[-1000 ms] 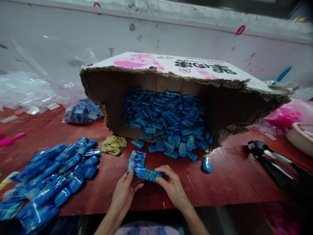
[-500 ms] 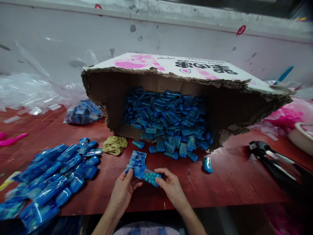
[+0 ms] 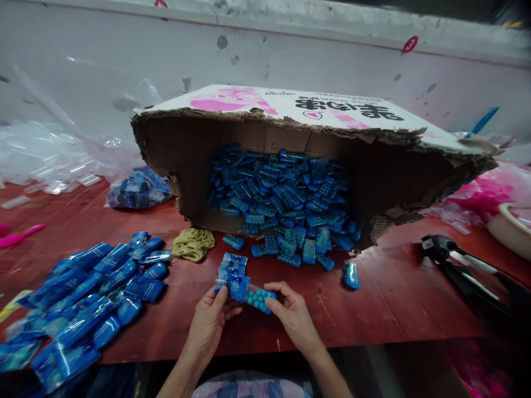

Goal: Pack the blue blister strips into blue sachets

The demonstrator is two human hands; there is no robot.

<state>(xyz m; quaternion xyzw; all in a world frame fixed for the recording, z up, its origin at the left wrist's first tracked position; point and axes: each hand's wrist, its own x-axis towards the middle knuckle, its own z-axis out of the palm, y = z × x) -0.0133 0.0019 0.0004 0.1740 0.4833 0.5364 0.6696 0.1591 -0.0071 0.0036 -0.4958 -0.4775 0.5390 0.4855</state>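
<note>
Between thumb and fingers, my left hand (image 3: 212, 316) pinches a blue printed plastic packet (image 3: 232, 272). My right hand (image 3: 292, 316) grips the far end of a small clear case of blue beads (image 3: 259, 299), whose near end meets the packet's edge; whether it is inside the packet I cannot tell. Both hands are low over the front of the red table (image 3: 352, 320). Beyond them a torn cardboard box (image 3: 265, 124) lies on its side, with a heap of similar blue cases (image 3: 282, 199) inside and spilling from its mouth.
Filled blue packets (image 3: 95, 293) are piled at the left. A yellowish cloth (image 3: 193, 244) lies by the box, and one case (image 3: 351, 275) sits alone to the right. A black device with straps (image 3: 440, 249) and a pale bowl (image 3: 510, 224) are at the far right.
The view has shifted slightly. My right hand and the bead case have moved a little right relative to the packet; both hands keep their holds.
</note>
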